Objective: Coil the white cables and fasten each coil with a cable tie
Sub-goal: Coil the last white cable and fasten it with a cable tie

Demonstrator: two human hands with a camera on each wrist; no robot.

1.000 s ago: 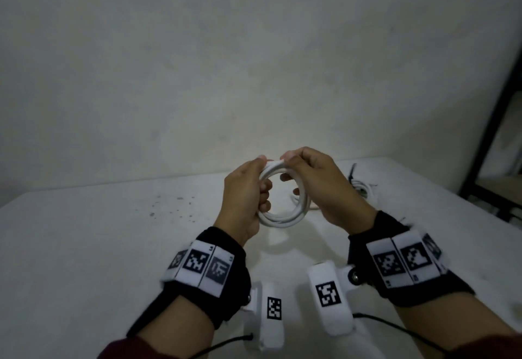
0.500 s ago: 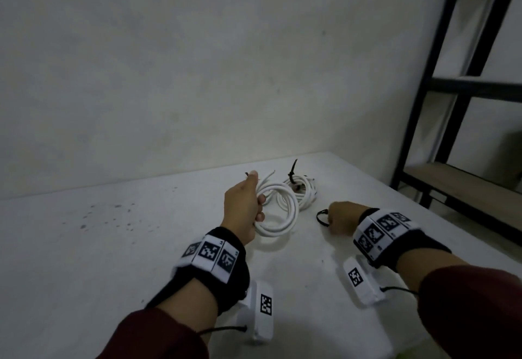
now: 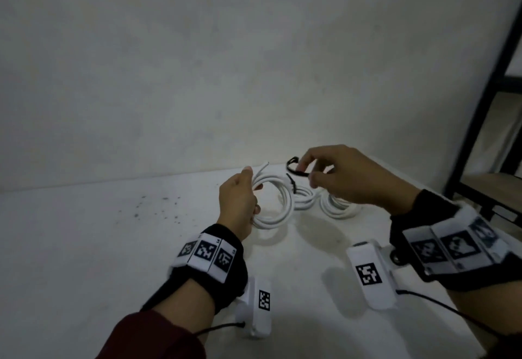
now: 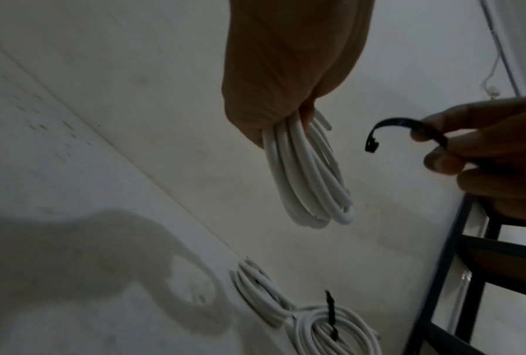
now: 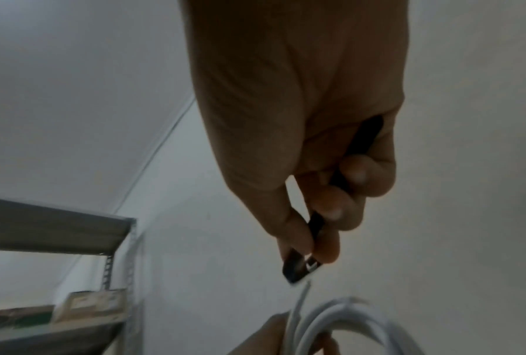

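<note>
1. Head view: the broad white desk point(image 3: 84, 245) carries everything, and a black metal shelving frame point(image 3: 488, 110) stands just past its right edge.
2. Near the far edge of the desk lie two finished coils of white cable. One of them point(image 3: 303, 199) is bound with a black tie whose tail sticks upward. The other point(image 3: 337, 209) lies just to its right, partly hidden by the right hand.
3. The left hand point(image 3: 238, 203) is curled round one side of a third, still unbound coil of round white cable point(image 3: 275, 203), holding it above the desk in front of the finished coils. The ring stands roughly upright, its opening facing across toward the right hand, and its cut ends point(image 3: 261, 169) point up and toward the far edge.
4. The right hand point(image 3: 350, 178) pinches a curved black plastic cable tie point(image 3: 296, 168) between thumb and fingertips, close to the held coil but not touching it. The strip runs roughly left to right, with its locking head point(image 4: 371, 145) hooked down toward the coil.
5. Judged step: coiling appears done, and fastening is about to begin. The next move calls for passing the tie through the ring and round the gathered strands, then feeding its tail into the head and pulling it snug while the left hand's grip keeps the loops together.
</note>
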